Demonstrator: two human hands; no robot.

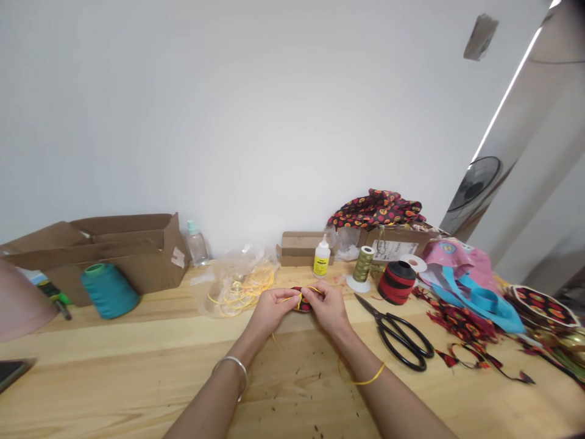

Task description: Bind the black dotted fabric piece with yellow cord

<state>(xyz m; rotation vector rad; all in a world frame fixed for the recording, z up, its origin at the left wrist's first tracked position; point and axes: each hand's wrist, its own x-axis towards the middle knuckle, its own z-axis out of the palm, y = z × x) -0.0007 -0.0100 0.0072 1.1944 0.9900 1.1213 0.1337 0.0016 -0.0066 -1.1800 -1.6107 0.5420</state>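
The left hand point(270, 310) is closed, its fingertips and thumb pinched together at the left edge of a small dark patterned piece point(303, 303). The right hand point(328, 305) grips the same piece from the other side, thumb pressing on its face and the other fingers curled. A thin yellow cord point(299, 300) runs over the piece between the two thumbs. The piece sits near the middle of the table point(183, 372), in front of the white glue bottle point(321, 258); whether it touches the wood is hard to tell.

The fingers cover much of the piece, so its full outline is hidden, and the undersides of both hands cannot be seen. A yellow strand point(378, 375) crosses the right forearm; whether it joins the cord cannot be made out. Clear plastic partly veils the tangle of yellow cord point(256, 285) beyond the left hand. At the left, a pink shape point(25, 302) and a dark flat object point(11, 372) are cut off by the picture's edge.
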